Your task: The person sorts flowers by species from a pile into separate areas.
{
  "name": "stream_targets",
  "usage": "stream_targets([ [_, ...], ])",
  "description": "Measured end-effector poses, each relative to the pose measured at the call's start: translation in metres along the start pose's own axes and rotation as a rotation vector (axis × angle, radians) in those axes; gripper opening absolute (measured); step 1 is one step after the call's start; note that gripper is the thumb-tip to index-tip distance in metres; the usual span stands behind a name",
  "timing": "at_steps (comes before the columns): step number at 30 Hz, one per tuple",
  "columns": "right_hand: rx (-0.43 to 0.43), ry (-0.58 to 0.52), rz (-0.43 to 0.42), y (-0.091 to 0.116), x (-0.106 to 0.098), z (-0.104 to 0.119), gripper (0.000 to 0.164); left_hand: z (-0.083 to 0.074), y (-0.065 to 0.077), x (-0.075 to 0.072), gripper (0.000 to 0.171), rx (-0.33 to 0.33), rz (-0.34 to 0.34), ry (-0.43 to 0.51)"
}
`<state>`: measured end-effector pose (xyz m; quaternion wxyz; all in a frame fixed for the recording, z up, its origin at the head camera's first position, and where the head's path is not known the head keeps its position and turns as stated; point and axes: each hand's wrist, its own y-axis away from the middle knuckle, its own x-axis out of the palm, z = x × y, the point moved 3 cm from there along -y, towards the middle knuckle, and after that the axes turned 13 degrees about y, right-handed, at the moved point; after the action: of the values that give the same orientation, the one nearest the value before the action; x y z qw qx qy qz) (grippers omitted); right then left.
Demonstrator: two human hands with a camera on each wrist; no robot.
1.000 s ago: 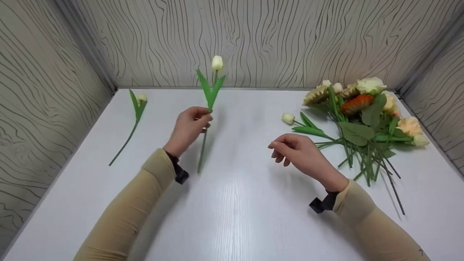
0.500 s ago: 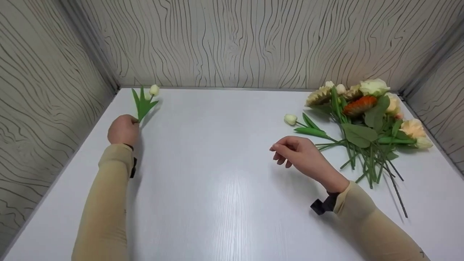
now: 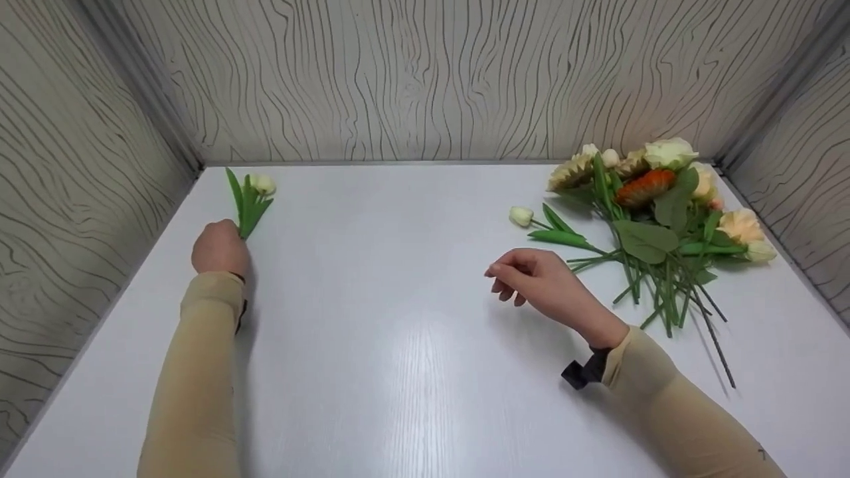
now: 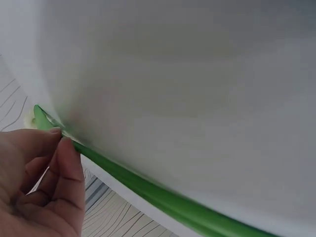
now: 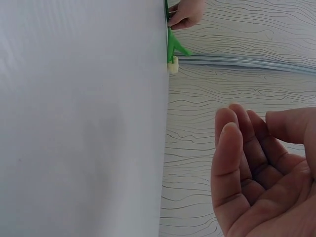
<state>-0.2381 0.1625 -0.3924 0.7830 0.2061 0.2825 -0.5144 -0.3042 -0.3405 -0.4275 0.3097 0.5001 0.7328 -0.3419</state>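
Note:
At the table's left side, my left hand (image 3: 220, 251) holds a white tulip (image 3: 263, 184) low over the tabletop, its back to the head camera. Green leaves and pale blooms bunch together just beyond the knuckles, where another tulip lay. In the left wrist view, thumb and forefinger pinch at the green stem (image 4: 128, 180). My right hand (image 3: 538, 282) hovers right of the middle, fingers loosely curled around nothing. Its palm and bare fingers show in the right wrist view, with the tulip bloom (image 5: 173, 65) far off beside the left hand.
A single white tulip (image 3: 521, 216) lies just beyond the right hand. Beside it, a heap of mixed flowers (image 3: 647, 240) has stems pointing toward the front. Patterned panels (image 3: 412, 79) wall the white table (image 3: 372, 299) at the back and sides.
My left hand has carried the tulip from the middle to the left side and lowered it beside the tulip lying there. The right hand has stayed nearly in place.

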Motion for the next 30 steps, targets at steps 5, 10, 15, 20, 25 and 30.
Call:
stream_targets([
  [5, 0.010, -0.001, 0.002, -0.002, -0.001, -0.003, 0.029, -0.003, 0.001, -0.003, 0.023, -0.015, 0.004, 0.007],
  [10, 0.025, 0.016, -0.014, -0.004, -0.011, -0.011, 0.028, -0.028, 0.001, -0.003, 0.030, 0.040, -0.018, 0.046],
  [15, 0.082, 0.071, -0.048, -0.001, -0.039, -0.030, 0.036, -0.077, 0.010, 0.015, 0.041, 0.187, 0.021, 0.095],
  [20, 0.178, 0.238, -0.098, 0.012, -0.090, -0.063, 0.047, -0.135, 0.035, 0.050, 0.044, 0.348, 0.131, 0.150],
  [25, 0.279, 0.449, -0.165, 0.034, -0.144, -0.107, 0.051, -0.196, 0.082, 0.082, 0.049, 0.577, 0.261, 0.124],
  [30, 0.372, 0.560, -0.113, 0.058, -0.178, -0.139, 0.049, -0.254, 0.143, 0.101, 0.064, 0.879, 0.432, 0.030],
])
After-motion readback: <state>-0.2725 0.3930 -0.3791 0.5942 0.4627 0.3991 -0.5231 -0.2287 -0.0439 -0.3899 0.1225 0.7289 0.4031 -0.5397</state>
